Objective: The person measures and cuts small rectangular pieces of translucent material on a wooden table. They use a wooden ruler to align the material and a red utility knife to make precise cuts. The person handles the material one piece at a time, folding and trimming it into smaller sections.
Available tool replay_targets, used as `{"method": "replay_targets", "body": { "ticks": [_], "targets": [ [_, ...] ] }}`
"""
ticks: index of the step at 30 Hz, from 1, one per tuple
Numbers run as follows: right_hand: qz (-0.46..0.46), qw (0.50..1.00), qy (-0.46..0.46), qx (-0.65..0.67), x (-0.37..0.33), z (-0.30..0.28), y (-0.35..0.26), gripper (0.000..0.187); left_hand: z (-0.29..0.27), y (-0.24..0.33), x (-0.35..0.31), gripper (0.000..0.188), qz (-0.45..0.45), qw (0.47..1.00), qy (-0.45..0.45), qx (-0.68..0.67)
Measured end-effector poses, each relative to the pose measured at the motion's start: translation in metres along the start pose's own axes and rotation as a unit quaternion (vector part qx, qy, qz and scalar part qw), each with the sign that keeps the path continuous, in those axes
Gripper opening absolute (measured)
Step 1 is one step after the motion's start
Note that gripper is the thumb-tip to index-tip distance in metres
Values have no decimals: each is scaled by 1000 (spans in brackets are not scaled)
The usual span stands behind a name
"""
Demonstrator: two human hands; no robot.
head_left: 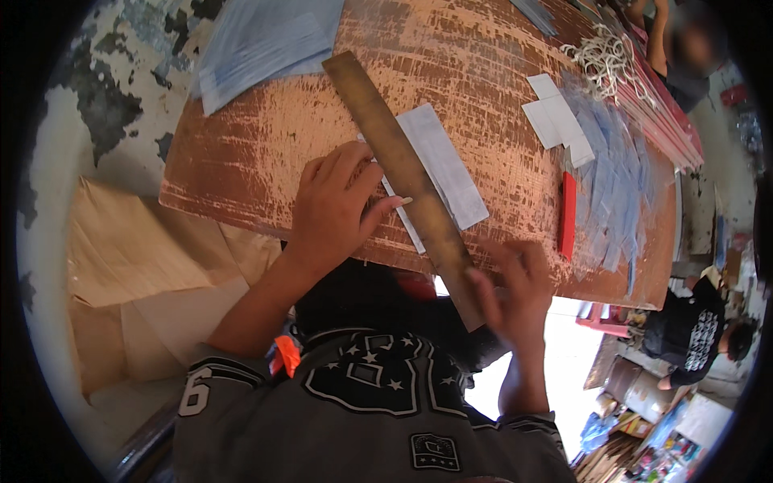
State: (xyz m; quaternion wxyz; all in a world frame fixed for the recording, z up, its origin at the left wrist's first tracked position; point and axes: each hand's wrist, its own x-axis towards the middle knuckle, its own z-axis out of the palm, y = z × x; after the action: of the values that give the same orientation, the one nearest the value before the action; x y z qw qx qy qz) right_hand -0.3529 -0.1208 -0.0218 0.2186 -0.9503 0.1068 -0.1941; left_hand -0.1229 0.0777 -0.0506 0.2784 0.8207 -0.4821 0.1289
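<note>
- Left hand (334, 197) lying half-open, thumb resting on brown straightedge (403, 165) over white sheet (443, 161).
- Right hand (517, 282) loosely curling by straightedge's end; grip unclear.
- Looking midway: white pieces (555, 117) lying aside, sheet remaining.

On our bench (250, 145) we have the bar (409, 171) lying over the paper (443, 161), sheets (266, 48) behind at the left, cards (555, 117) at the right, strips (612, 177) right of the cards.

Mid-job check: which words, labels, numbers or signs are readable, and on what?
I'll locate the print without copying it.
Grey jersey: numeral on the left sleeve; outlined lettering and stars across the chest.
Patch: fine lettering, too small to read surely.
Co-worker's black shirt: white print, too small and blurred.
Brown bar: none visible.
</note>
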Motion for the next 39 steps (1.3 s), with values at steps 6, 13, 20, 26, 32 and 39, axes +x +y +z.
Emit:
{"method": "replay_targets", "body": {
  "ticks": [6,13,20,26,32,39],
  "targets": [
    [55,994,-49,-81,-18,15,-41,73,-7,2,0,40,-13,1000,-19,13],
    [80,995,-22,-61,-23,29,-41,69,-12,8,7,38,-7,997,-48,54],
    [98,995,4,-36,-26,37,-38,68,-7,7,6,42,1,996,-41,77],
    [98,995,21,-3,-29,41,-34,68,-8,7,7,40,-5,996,-57,65],
    [99,995,21,8,-30,41,-34,68,-8,7,6,41,-10,996,-58,61],
    [96,995,17,17,-30,39,-33,68,-7,6,5,44,-14,997,-52,62]
  ]
}}
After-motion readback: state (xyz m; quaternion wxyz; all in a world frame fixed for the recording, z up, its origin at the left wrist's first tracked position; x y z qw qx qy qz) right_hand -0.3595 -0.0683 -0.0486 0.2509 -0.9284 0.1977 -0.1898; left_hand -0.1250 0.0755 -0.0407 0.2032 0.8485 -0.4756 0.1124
